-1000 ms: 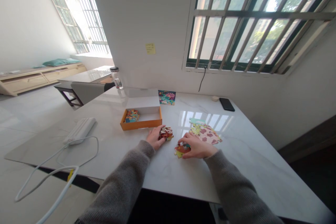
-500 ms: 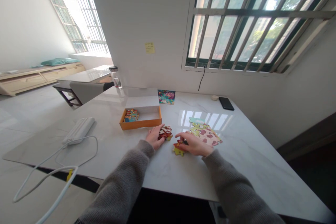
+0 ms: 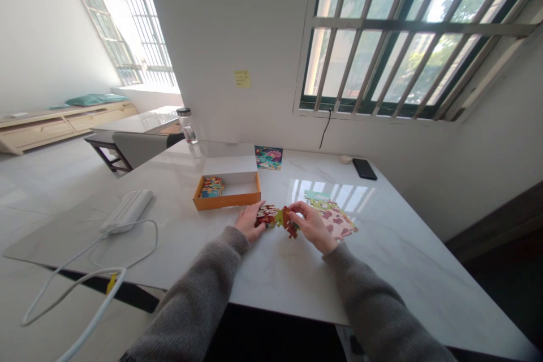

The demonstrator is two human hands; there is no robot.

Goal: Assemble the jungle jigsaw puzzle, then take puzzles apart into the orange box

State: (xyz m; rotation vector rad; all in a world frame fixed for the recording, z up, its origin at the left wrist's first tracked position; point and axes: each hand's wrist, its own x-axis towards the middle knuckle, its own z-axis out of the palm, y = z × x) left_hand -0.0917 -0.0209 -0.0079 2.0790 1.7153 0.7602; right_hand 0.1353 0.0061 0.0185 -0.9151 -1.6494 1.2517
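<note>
My left hand (image 3: 249, 223) lies on the table with thumb and fingers curled around a cluster of dark red and white puzzle pieces (image 3: 267, 213). Close to its right, my right hand (image 3: 313, 227) pinches a yellow-green and orange puzzle piece (image 3: 281, 217), turned so its left end meets or overlaps that cluster. Whether the two interlock I cannot tell. A reddish-brown piece (image 3: 292, 232) shows just under the right fingers, partly hidden. Beyond the right hand, a joined puzzle section (image 3: 335, 219) in pink, yellow-green and mint lies flat.
An open orange box (image 3: 227, 200) holds more pieces (image 3: 212, 186) at its left end. Behind it is a colourful picture card (image 3: 268, 157). A phone (image 3: 365, 169), a water bottle (image 3: 187, 125) and a white power strip (image 3: 127, 211) with looping cable stand around the table.
My right hand has lifted and turned the yellow-green piece, bringing it up and left toward the red-white cluster. My left hand stays in place.
</note>
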